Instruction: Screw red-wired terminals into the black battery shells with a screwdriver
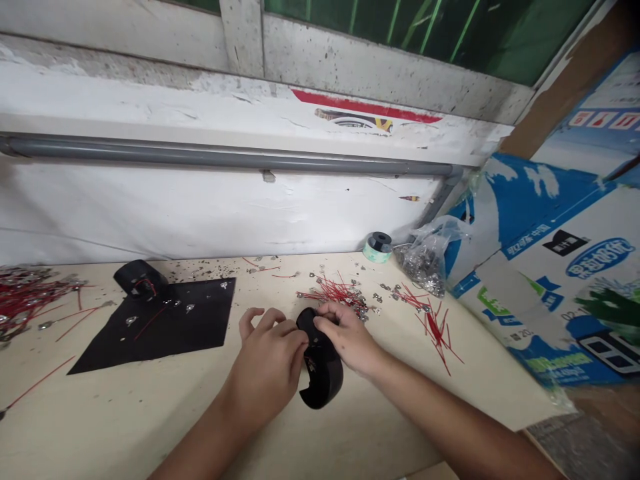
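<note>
My right hand [347,337] is closed around the upper end of a glossy black curved piece [327,383], thumb on top. The piece bends into an open C shape below the fingers, and some small detail shows on its inner side. My left hand [265,363] is at its left edge, thumb and forefinger pinched together against it; whatever lies between those fingertips is hidden. Just beyond the hands lies a pile of red wires with small metal tabs [337,291].
At left, a black sheet [200,320] carries a black hollow cylinder [140,279] and loose tabs. More red wires [30,300] lie at the far left, others [437,333] at right. A tape roll [377,247] and plastic bag of metal parts [425,260] stand by a blue-white carton [550,267].
</note>
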A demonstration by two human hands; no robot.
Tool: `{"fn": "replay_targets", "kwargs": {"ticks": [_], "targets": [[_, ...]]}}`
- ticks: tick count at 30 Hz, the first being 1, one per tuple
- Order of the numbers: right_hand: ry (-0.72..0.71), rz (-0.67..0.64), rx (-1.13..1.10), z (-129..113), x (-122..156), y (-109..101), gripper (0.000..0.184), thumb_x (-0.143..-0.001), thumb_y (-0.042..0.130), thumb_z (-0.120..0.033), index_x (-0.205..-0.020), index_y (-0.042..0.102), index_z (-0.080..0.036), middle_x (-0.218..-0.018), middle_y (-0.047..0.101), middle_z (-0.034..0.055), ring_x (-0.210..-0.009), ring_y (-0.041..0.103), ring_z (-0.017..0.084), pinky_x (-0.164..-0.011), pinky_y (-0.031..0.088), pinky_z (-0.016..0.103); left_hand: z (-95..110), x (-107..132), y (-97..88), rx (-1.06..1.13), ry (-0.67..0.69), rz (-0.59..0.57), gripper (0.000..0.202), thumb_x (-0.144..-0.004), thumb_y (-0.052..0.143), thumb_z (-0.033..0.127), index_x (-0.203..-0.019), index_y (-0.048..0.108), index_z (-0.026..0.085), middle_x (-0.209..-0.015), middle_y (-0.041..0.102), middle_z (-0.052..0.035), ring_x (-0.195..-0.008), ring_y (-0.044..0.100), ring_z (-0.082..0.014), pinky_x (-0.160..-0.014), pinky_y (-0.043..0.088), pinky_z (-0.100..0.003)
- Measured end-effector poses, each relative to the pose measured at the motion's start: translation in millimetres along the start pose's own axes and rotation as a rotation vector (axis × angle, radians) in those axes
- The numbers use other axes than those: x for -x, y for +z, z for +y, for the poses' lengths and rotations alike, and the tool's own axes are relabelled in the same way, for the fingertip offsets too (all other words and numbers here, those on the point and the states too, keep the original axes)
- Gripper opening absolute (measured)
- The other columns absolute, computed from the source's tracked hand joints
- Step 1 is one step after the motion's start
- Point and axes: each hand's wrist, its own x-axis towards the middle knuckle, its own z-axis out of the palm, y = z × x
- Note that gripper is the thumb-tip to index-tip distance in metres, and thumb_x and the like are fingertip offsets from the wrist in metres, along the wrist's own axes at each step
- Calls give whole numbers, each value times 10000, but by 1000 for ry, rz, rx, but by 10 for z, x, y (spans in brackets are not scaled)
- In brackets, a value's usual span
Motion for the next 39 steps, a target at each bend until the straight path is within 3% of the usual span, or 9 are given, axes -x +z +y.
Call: {"fn": "replay_targets", "kwargs": {"ticks": [9,16,21,25,28,30,32,36,39], "targets": [[-91,30,-20,46,7,14,143,-836,620,-304,-771,570,-187,-602,445,-60,-556,412,122,-548,328,245,46,36,60,-57,70,22,209,-835,498,75,-750,645,198,-756,679,-44,-908,570,-260,-955,256,-533],[-180,88,13,57,41,88,122,-857,602,-269,-773,566,-188,-652,511,-29,-629,478,144,-616,380,256,62,29,85,-249,186,25,177,-717,541,18,-750,637,164,-775,660,-66,-902,571,-264,-1001,248,-520],[-207,105,26,32,41,88,111,-842,603,-272,-782,559,-189,-645,475,-36,-622,455,145,-607,366,261,77,25,115,-253,191,20,207,-766,517,-4,-747,647,155,-787,667,-69,-895,586,-258,-1011,251,-517],[-168,140,-50,-4,15,49,167,-842,621,-332,-767,562,-195,-618,434,-47,-576,416,135,-562,349,256,50,-1,54,77,-21,64,162,-898,526,137,-887,669,213,-896,694,-36,-950,605,-252,-1002,270,-528],[-69,171,-207,-55,12,38,187,-826,632,-383,-814,603,-199,-625,478,-36,-560,444,141,-533,364,253,-49,-34,24,544,-300,228,275,-909,602,369,-1167,608,274,-1173,657,-50,-1114,580,-261,-1017,338,-480],[14,184,-307,-87,23,47,210,-799,650,-398,-855,633,-197,-670,555,-10,-586,499,157,-535,395,257,-135,-62,41,910,-531,258,331,-913,584,416,-1201,586,253,-1217,629,-71,-1076,606,-244,-952,426,-419],[50,187,-360,-103,38,60,235,-774,677,-398,-884,656,-192,-719,606,11,-628,540,170,-560,423,262,-201,-85,71,1178,-631,117,329,-882,634,371,-1171,621,215,-1193,645,-84,-1052,618,-232,-934,450,-378],[30,150,-349,-85,48,72,234,-791,701,-400,-883,657,-189,-733,606,0,-651,536,157,-581,412,248,-206,-97,111,1575,-623,-270,276,-864,671,341,-1047,687,134,-968,697,-97,-846,652,-192,-835,502,-343],[-1,89,-299,-66,41,60,199,-818,687,-377,-870,659,-187,-799,633,3,-744,571,163,-657,438,248,-170,-85,131,1641,-658,-316,276,-822,741,310,-1018,695,121,-900,682,-77,-766,636,-155,-763,517,-300]]}}
